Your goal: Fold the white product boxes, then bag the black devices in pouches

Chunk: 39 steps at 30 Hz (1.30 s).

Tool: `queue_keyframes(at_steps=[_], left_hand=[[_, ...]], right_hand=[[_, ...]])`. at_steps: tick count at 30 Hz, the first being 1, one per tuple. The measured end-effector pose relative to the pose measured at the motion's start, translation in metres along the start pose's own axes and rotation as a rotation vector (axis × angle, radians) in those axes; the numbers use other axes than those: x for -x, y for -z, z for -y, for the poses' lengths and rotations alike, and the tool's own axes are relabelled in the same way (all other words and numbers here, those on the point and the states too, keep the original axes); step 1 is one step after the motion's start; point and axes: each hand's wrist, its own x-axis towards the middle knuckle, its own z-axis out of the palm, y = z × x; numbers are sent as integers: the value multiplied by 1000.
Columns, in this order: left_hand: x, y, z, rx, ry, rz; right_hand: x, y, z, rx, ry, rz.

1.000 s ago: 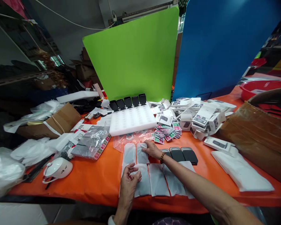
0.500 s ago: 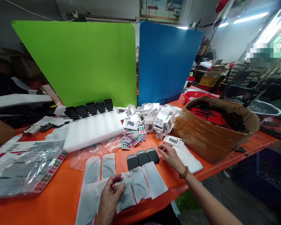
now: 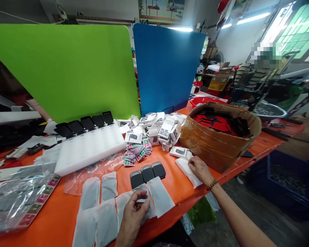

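Observation:
My left hand [image 3: 134, 214] hovers over a row of white translucent sleeves near the front edge, fingers curled, thumb apart from them, holding nothing I can see. A loose sleeve [image 3: 160, 196] lies just right of it. Beyond that, three flat black rounded cases [image 3: 147, 174] overlap side by side on the table. At the right, my right hand [image 3: 200, 169] pinches the upper end of a stack of white sleeves [image 3: 187, 171], fingertips partly hidden. More sleeves with grey contents, such as this sleeve [image 3: 109, 186], lie to the left.
Small white boxes [image 3: 167, 127] and a pile of colourful cards [image 3: 136, 152] stand beyond the cases. A white foam block [image 3: 90, 149] with black cases behind it is at the left. A cardboard box [image 3: 208, 147] of red and black pieces stands right. Green [image 3: 67, 72] and blue [image 3: 167, 68] panels close the back.
My right hand has moved from beside the black cases onto the stack of white sleeves. My left hand stays curled over the sleeves. The view has swung to the right.

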Motion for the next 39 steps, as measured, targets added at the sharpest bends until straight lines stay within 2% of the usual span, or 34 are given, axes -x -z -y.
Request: queue_keyframes(at_steps=[6, 14, 20, 24, 27, 30, 35, 39], left_hand=[[3, -2, -6, -22, 24, 18], [4, -16, -12, -55, 10, 55], [5, -19, -11, -49, -2, 73], [3, -23, -9, -54, 26, 113], [1, -31, -11, -63, 44, 137], [2, -40, -18, -43, 1, 169], [5, -48, -36, 61, -155, 175], [2, -38, -38, 127, -171, 134]], right_hand=[[11, 12, -3, 87, -14, 15], [10, 7, -2, 195, -52, -12], [6, 5, -1, 129, -34, -101], [14, 20, 4, 27, -20, -215], [30, 35, 29, -193, 91, -333], [53, 39, 71, -428, 222, -383], [89, 22, 133, -513, 343, -277], [101, 10, 153, -597, 414, -120]])
